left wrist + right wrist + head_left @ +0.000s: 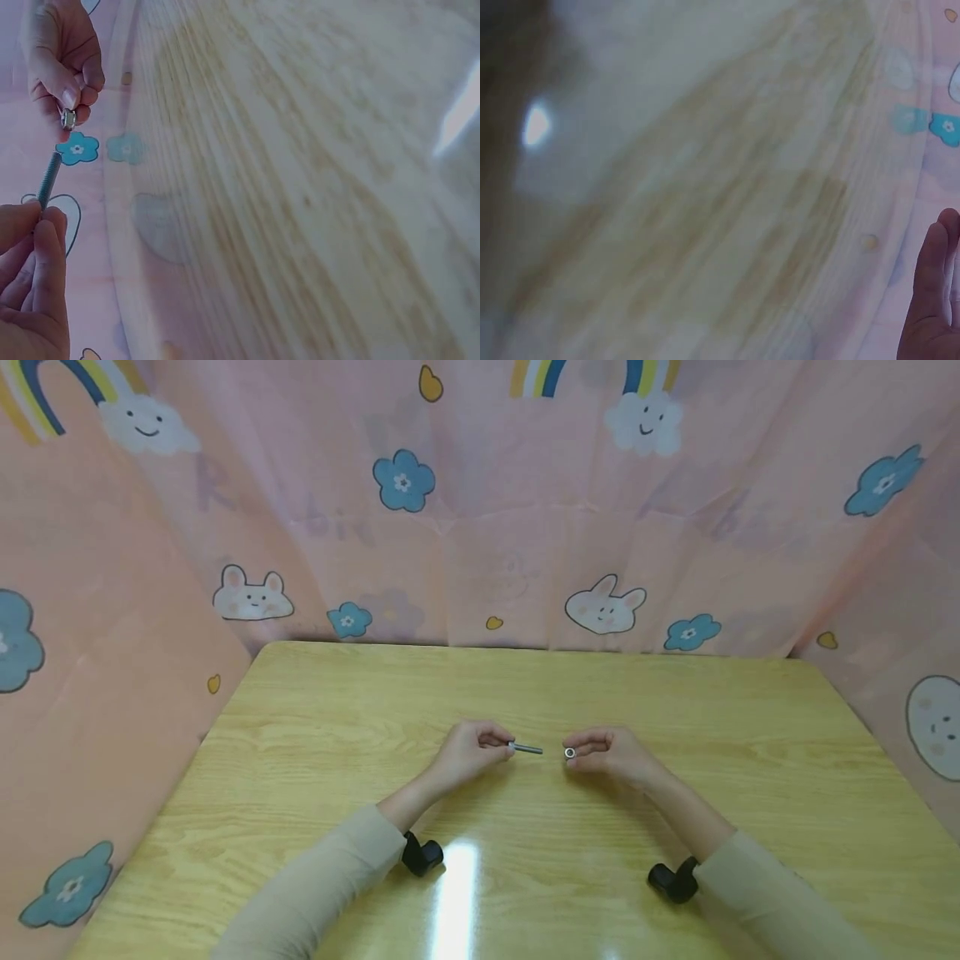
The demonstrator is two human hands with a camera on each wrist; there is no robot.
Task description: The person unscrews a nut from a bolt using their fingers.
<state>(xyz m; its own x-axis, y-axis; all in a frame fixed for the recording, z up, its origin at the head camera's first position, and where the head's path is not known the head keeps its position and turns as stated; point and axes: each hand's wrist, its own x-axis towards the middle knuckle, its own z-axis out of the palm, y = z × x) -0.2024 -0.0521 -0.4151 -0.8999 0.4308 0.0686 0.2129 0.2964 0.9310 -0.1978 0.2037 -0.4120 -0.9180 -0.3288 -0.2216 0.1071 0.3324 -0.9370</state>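
In the head view my left hand pinches a metal bolt by its head end, and the threaded shank points right. Facing it, my right hand holds a small metal nut between thumb and fingertips, its hole showing. A short gap separates the bolt's tip from the nut. From the left wrist, the bolt rises from between thumb and fingers toward the nut. Only part of the right hand appears in the right wrist view; the nut is out of that picture.
Both hands are above a light wood-grain table with a bright light reflection near its front. A pink printed cloth hangs behind and at the sides. Black wrist cameras are strapped at both sleeves.
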